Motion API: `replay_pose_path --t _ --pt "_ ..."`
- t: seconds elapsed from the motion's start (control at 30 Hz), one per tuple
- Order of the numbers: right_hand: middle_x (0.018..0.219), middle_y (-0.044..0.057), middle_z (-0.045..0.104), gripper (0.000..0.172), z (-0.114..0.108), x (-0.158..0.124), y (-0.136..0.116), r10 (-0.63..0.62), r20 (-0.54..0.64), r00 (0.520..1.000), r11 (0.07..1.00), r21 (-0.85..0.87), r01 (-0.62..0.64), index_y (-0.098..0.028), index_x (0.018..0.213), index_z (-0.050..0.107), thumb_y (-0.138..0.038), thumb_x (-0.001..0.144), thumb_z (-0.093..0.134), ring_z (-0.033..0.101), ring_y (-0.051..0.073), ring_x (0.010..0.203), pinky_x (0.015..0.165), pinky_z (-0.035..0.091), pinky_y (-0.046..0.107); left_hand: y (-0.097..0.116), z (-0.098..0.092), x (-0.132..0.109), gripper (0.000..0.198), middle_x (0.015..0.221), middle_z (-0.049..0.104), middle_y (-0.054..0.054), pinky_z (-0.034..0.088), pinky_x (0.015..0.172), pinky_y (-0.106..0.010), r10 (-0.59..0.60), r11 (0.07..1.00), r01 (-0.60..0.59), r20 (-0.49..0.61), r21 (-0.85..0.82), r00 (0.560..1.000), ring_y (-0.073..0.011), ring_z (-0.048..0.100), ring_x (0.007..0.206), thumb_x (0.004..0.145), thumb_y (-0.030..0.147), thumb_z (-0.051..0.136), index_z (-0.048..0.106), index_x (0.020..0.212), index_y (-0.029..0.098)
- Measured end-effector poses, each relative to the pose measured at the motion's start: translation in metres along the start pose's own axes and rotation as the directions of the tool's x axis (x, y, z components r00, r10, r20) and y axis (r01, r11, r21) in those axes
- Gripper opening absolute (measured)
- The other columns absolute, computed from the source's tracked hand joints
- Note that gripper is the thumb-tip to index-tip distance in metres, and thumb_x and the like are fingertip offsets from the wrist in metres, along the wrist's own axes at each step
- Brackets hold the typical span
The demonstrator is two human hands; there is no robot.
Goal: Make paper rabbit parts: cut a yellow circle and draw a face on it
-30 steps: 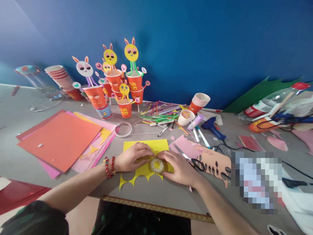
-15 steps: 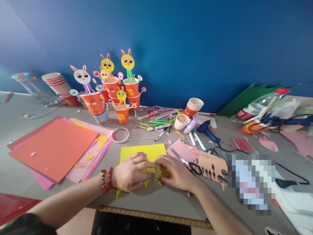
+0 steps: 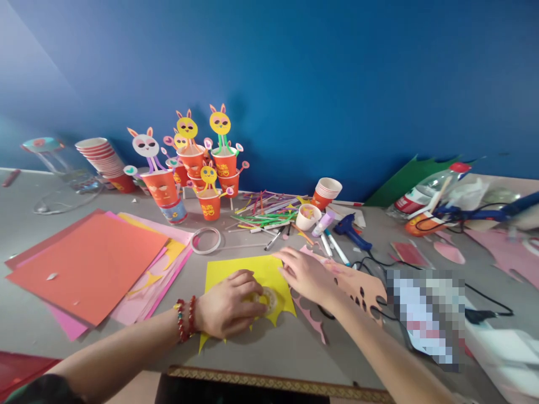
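A sheet of yellow paper (image 3: 236, 266) with a scalloped cut lower edge lies in front of me. On it sits a see-through round disc (image 3: 270, 301), too blurred to name exactly. My left hand (image 3: 231, 303), with a red bead bracelet (image 3: 192, 317) at the wrist, has its fingers bent and pressed on the disc's left part. Stretched out past the sheet's right edge, my right hand (image 3: 309, 275) is open, with nothing visible in its fingers. Beneath and beside it are pink paper scraps (image 3: 309, 317) and a peach sheet with cut-outs (image 3: 366, 283); the scissors are mostly hidden there.
Coloured paper sheets (image 3: 92, 258) are stacked at left. Paper-cup rabbits (image 3: 162, 188) stand behind, near a tape roll (image 3: 206, 240) and coloured sticks (image 3: 269, 216). A blue glue gun (image 3: 353, 231) with a cord, markers (image 3: 337, 244) and a bottle (image 3: 425, 191) are at right.
My right hand has let go of the yellow paper and disc and moved up and right, fingers extended. My left hand stays at the disc. The view has tilted slightly.
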State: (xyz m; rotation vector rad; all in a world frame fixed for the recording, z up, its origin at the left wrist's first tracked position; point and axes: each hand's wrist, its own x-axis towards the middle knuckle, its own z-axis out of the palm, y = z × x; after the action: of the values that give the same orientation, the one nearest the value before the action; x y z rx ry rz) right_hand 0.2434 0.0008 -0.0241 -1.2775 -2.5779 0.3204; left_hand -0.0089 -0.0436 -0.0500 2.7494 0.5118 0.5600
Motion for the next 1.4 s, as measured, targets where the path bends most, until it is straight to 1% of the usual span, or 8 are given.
replay_pose_path --t 0.27,0.47,0.57,0.7,0.83,1.17,1.3,1.4 --pt "0.099 0.014 0.072 0.021 0.016 0.064 0.010 -0.024 0.034 0.999 0.945 -0.324 0.034 -0.017 0.089 0.068 -0.003 0.088 0.052 0.066 0.027 0.092 0.064 0.049 0.029 -0.008 -0.003 -0.008 0.043 0.130 0.053 -0.015 0.047 0.099 -0.045 -0.181 0.976 0.149 -0.210 -0.161 0.961 -0.0269 0.053 0.117 0.096 0.027 0.049 0.044 0.139 0.022" --pt "0.096 0.012 0.072 0.014 -0.014 0.045 0.004 -0.101 -0.069 0.993 0.952 -0.297 0.076 -0.018 0.091 0.065 -0.013 0.090 0.052 0.065 0.027 0.094 0.072 0.049 0.033 -0.022 -0.011 -0.009 0.030 0.129 0.054 -0.013 0.046 0.104 -0.044 -0.363 0.927 0.284 -0.399 -0.245 0.842 -0.0246 0.052 0.123 0.100 0.021 0.045 0.052 0.129 0.022" --pt "0.083 0.007 0.069 0.009 -0.032 0.024 -0.011 -0.033 -0.301 0.953 0.998 -0.057 0.016 -0.019 0.093 0.059 -0.021 0.092 0.051 0.065 0.023 0.078 0.069 0.049 0.033 -0.020 -0.019 -0.007 0.031 0.131 0.054 -0.013 0.045 0.105 -0.043 -0.395 0.914 0.301 -0.419 -0.273 0.818 -0.0240 0.052 0.124 0.101 0.023 0.047 0.051 0.132 0.022" --pt "0.072 -0.001 0.064 0.008 -0.034 0.007 -0.036 0.239 -0.327 0.914 0.697 0.713 0.073 -0.023 0.089 0.051 -0.029 0.094 0.051 0.056 0.013 0.052 0.050 0.047 0.025 -0.007 -0.030 0.001 0.038 0.128 0.060 -0.014 0.047 0.102 -0.041 -0.417 0.898 0.323 -0.345 -0.298 0.841 -0.0247 0.056 0.119 0.100 0.035 0.052 0.048 0.136 0.021" --pt "0.070 -0.002 0.064 0.010 -0.019 0.003 -0.052 0.303 -0.269 0.914 0.463 0.880 0.105 -0.022 0.084 0.053 -0.031 0.090 0.057 0.054 0.011 0.049 0.047 0.046 0.023 0.005 -0.031 0.011 0.026 0.078 0.069 -0.001 0.051 0.071 -0.025 -0.505 0.838 0.444 -0.144 -0.316 0.851 -0.0152 0.065 0.073 0.103 0.036 0.041 0.061 0.107 0.020" --pt "0.058 -0.006 0.058 0.028 -0.001 -0.003 -0.057 0.211 -0.013 0.977 0.368 0.928 -0.067 -0.020 0.082 0.055 -0.045 0.095 0.056 0.050 0.007 0.043 0.043 0.037 0.017 0.013 -0.034 0.018 0.015 0.091 0.063 -0.006 0.050 0.072 -0.030 -0.371 0.927 0.350 -0.188 -0.138 0.909 -0.0195 0.061 0.082 0.099 0.029 0.044 0.055 0.098 0.018" --pt "0.061 -0.003 0.063 0.030 -0.009 -0.007 -0.047 0.295 -0.099 0.950 0.457 0.888 -0.049 -0.020 0.080 0.057 -0.046 0.095 0.056 0.054 0.009 0.045 0.045 0.040 0.019 0.016 -0.022 0.011 0.017 0.111 0.061 -0.011 0.052 0.086 -0.035 -0.398 0.917 0.381 -0.309 -0.115 0.864 -0.0223 0.060 0.101 0.099 0.027 0.049 0.052 0.114 0.018" --pt "0.059 -0.004 0.063 0.030 -0.015 -0.010 -0.032 0.375 -0.144 0.916 0.503 0.861 -0.070 -0.021 0.081 0.056 -0.048 0.094 0.058 0.053 0.009 0.043 0.042 0.040 0.019 0.025 -0.013 0.004 0.024 0.119 0.063 -0.012 0.051 0.092 -0.042 -0.266 0.957 0.284 -0.227 0.051 0.937 -0.0263 0.058 0.108 0.097 0.021 0.049 0.054 0.120 0.019"
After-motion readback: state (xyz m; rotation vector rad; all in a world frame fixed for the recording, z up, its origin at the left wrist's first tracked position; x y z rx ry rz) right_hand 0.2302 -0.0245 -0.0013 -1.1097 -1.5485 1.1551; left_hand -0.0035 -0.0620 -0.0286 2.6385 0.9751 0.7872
